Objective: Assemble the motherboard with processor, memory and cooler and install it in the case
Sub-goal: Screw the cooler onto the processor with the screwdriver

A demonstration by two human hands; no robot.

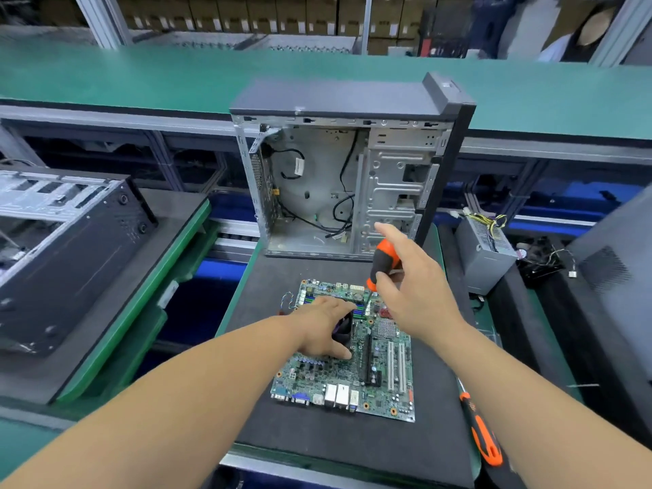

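Observation:
A green motherboard lies flat on the dark mat in front of me. My left hand rests on the black cooler fitted on the board, covering most of it. My right hand grips an orange and black screwdriver, held upright with its tip down at the cooler's far right corner. Behind the board stands the open grey computer case, its side off, with loose black cables inside.
A second orange screwdriver lies on the mat's right edge under my right forearm. A grey power supply with coloured wires sits to the right. Another case lies on its side at left, and a dark case panel stands at far right.

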